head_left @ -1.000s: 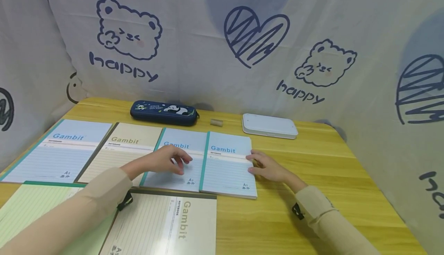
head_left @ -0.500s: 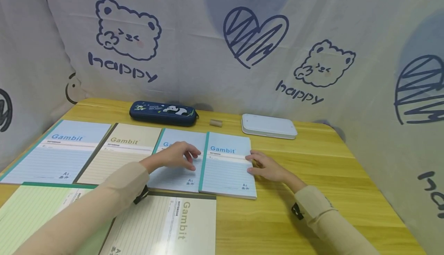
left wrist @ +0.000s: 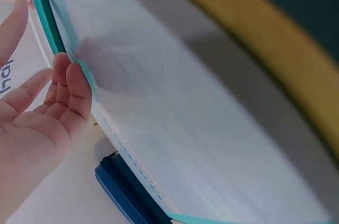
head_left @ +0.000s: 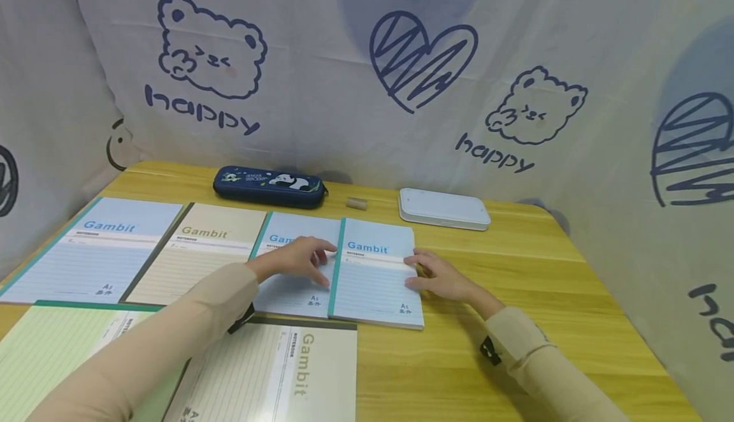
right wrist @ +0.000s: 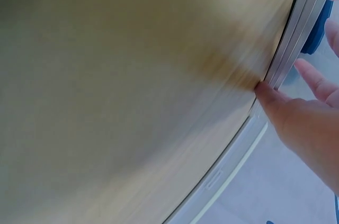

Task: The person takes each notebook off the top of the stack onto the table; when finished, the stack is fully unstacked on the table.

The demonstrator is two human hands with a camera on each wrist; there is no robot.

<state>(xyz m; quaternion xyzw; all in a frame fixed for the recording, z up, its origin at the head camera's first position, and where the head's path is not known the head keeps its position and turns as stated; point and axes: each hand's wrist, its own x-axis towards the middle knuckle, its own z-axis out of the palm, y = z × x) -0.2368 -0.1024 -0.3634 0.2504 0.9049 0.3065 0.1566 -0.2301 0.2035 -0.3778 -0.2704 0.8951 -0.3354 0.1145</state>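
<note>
In the head view, a light blue Gambit notebook with a teal spine lies rightmost in the back row; the right wrist view shows a layered, thick edge. My left hand hovers over the neighbouring blue notebook, its fingertips at the rightmost notebook's spine. Loosely bent fingers reach the teal spine in the left wrist view. My right hand stands at the opposite edge, with fingertips touching it. In the right wrist view, its thumb meets the edge low by the table.
Further left lie a cream notebook and another blue one. A green notebook and a cream notebook lie in front. Behind are a navy panda pencil case, a small brown piece and a white case.
My left hand has moved right across the neighbouring blue notebook to the spine of the rightmost one. My right hand has stayed at its right edge. The notebooks have not visibly moved.
</note>
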